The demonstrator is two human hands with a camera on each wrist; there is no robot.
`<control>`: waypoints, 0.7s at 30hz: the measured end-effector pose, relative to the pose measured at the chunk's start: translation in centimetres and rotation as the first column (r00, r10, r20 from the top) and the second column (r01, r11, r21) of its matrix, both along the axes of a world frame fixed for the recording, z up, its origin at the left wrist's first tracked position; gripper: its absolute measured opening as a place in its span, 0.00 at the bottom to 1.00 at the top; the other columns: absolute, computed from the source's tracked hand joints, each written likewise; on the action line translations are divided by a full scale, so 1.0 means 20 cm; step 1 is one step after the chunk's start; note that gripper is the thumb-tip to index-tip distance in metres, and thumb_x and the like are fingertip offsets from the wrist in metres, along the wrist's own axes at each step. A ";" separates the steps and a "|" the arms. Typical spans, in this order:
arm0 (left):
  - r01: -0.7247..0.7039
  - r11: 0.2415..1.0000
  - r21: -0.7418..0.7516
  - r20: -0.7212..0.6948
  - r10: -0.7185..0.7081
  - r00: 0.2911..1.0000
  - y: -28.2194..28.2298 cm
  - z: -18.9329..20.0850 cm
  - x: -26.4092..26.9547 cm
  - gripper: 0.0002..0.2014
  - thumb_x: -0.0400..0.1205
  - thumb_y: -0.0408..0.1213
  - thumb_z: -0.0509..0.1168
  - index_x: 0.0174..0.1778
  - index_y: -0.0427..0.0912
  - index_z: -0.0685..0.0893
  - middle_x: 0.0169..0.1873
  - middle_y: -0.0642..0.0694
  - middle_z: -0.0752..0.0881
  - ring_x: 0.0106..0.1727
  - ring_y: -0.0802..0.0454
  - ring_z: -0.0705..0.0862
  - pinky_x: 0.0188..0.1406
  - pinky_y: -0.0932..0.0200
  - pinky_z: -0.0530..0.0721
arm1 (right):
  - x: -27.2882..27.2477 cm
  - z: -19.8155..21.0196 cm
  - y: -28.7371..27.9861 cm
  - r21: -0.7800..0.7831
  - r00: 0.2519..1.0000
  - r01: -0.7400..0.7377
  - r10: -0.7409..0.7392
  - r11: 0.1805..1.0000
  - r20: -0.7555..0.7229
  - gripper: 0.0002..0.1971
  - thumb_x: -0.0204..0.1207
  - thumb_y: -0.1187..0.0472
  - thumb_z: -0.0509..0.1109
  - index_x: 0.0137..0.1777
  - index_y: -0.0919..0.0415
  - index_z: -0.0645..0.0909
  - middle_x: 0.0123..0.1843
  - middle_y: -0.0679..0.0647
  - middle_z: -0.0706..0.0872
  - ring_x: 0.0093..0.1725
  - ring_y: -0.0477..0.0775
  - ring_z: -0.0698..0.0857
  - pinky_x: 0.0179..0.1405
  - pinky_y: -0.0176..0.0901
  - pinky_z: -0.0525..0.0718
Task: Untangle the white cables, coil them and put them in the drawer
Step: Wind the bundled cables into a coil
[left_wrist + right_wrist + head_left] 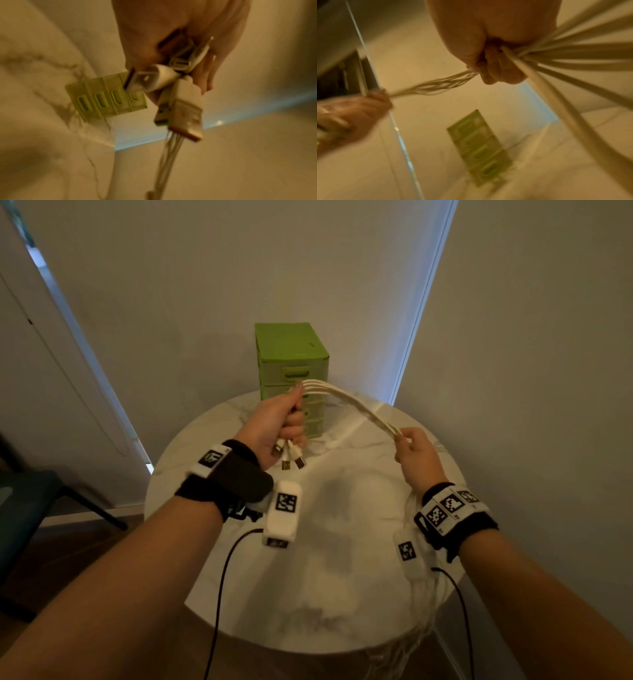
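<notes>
Left hand (278, 419) fists white cables' (352, 402) plug ends before the green plastic drawer tower (291, 354); right hand (416, 453) pinches strands. Even tension should keep coils neat.

Dim, warm light throughout, with cool blue strips along the wall edges. The head view bends at its borders. Both wrist views are yellow-tinted and motion-blurred.

my cables (356, 405): white
drawer unit (291, 354): bright green
table (342, 542): white marble, grey veins
my wristbands (226, 477): black, black-white tags
</notes>
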State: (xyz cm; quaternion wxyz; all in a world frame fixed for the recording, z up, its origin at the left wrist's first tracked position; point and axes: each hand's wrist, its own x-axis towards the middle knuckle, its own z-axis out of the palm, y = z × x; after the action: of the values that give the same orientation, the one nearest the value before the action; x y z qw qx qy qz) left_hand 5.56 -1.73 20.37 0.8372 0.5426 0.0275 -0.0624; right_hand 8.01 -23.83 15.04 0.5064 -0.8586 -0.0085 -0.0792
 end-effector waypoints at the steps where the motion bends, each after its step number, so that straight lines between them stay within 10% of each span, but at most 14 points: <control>1: 0.023 0.998 -0.061 -0.004 -0.023 1.000 0.02 0.01 0.00 0.18 0.86 0.50 0.53 0.30 0.47 0.67 0.12 0.57 0.62 0.10 0.63 0.58 0.12 0.70 0.64 | 0.01 -0.03 -0.03 -0.101 0.999 -0.021 0.024 0.995 0.029 0.12 0.83 0.55 0.56 0.54 0.62 0.76 0.33 0.50 0.76 0.36 0.53 0.75 0.29 0.40 0.68; 8: 0.043 0.969 -0.244 0.050 -0.032 0.998 0.05 0.13 0.07 0.20 0.86 0.54 0.46 0.31 0.48 0.65 0.14 0.55 0.65 0.13 0.63 0.61 0.10 0.72 0.63 | -0.14 -0.26 -0.04 -0.384 0.987 -0.153 0.162 0.911 -0.008 0.12 0.82 0.60 0.58 0.62 0.61 0.74 0.53 0.61 0.84 0.52 0.63 0.83 0.54 0.54 0.82; 12: 0.045 0.994 -0.096 0.088 -0.037 0.995 -0.05 0.09 0.07 0.22 0.85 0.58 0.44 0.31 0.48 0.65 0.14 0.57 0.63 0.14 0.60 0.61 0.12 0.68 0.65 | -0.15 -0.22 0.03 -0.374 0.985 -0.168 0.142 0.912 -0.097 0.10 0.83 0.60 0.54 0.56 0.60 0.76 0.39 0.59 0.80 0.39 0.60 0.80 0.40 0.47 0.76; 21: 0.149 0.951 0.270 0.132 -0.190 0.973 -0.15 0.03 0.04 0.24 0.85 0.58 0.41 0.29 0.47 0.61 0.16 0.52 0.62 0.16 0.55 0.60 0.17 0.64 0.62 | -0.19 0.12 0.19 -0.427 0.950 -0.312 0.264 0.849 -0.168 0.08 0.84 0.60 0.51 0.53 0.66 0.63 0.51 0.70 0.82 0.47 0.67 0.81 0.39 0.46 0.68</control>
State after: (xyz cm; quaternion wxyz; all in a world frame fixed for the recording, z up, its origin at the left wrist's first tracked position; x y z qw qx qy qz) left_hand 6.27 -4.74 20.90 0.7503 0.6507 -0.0773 -0.0874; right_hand 4.25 -19.98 17.43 0.3008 -0.9438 -0.1289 0.0463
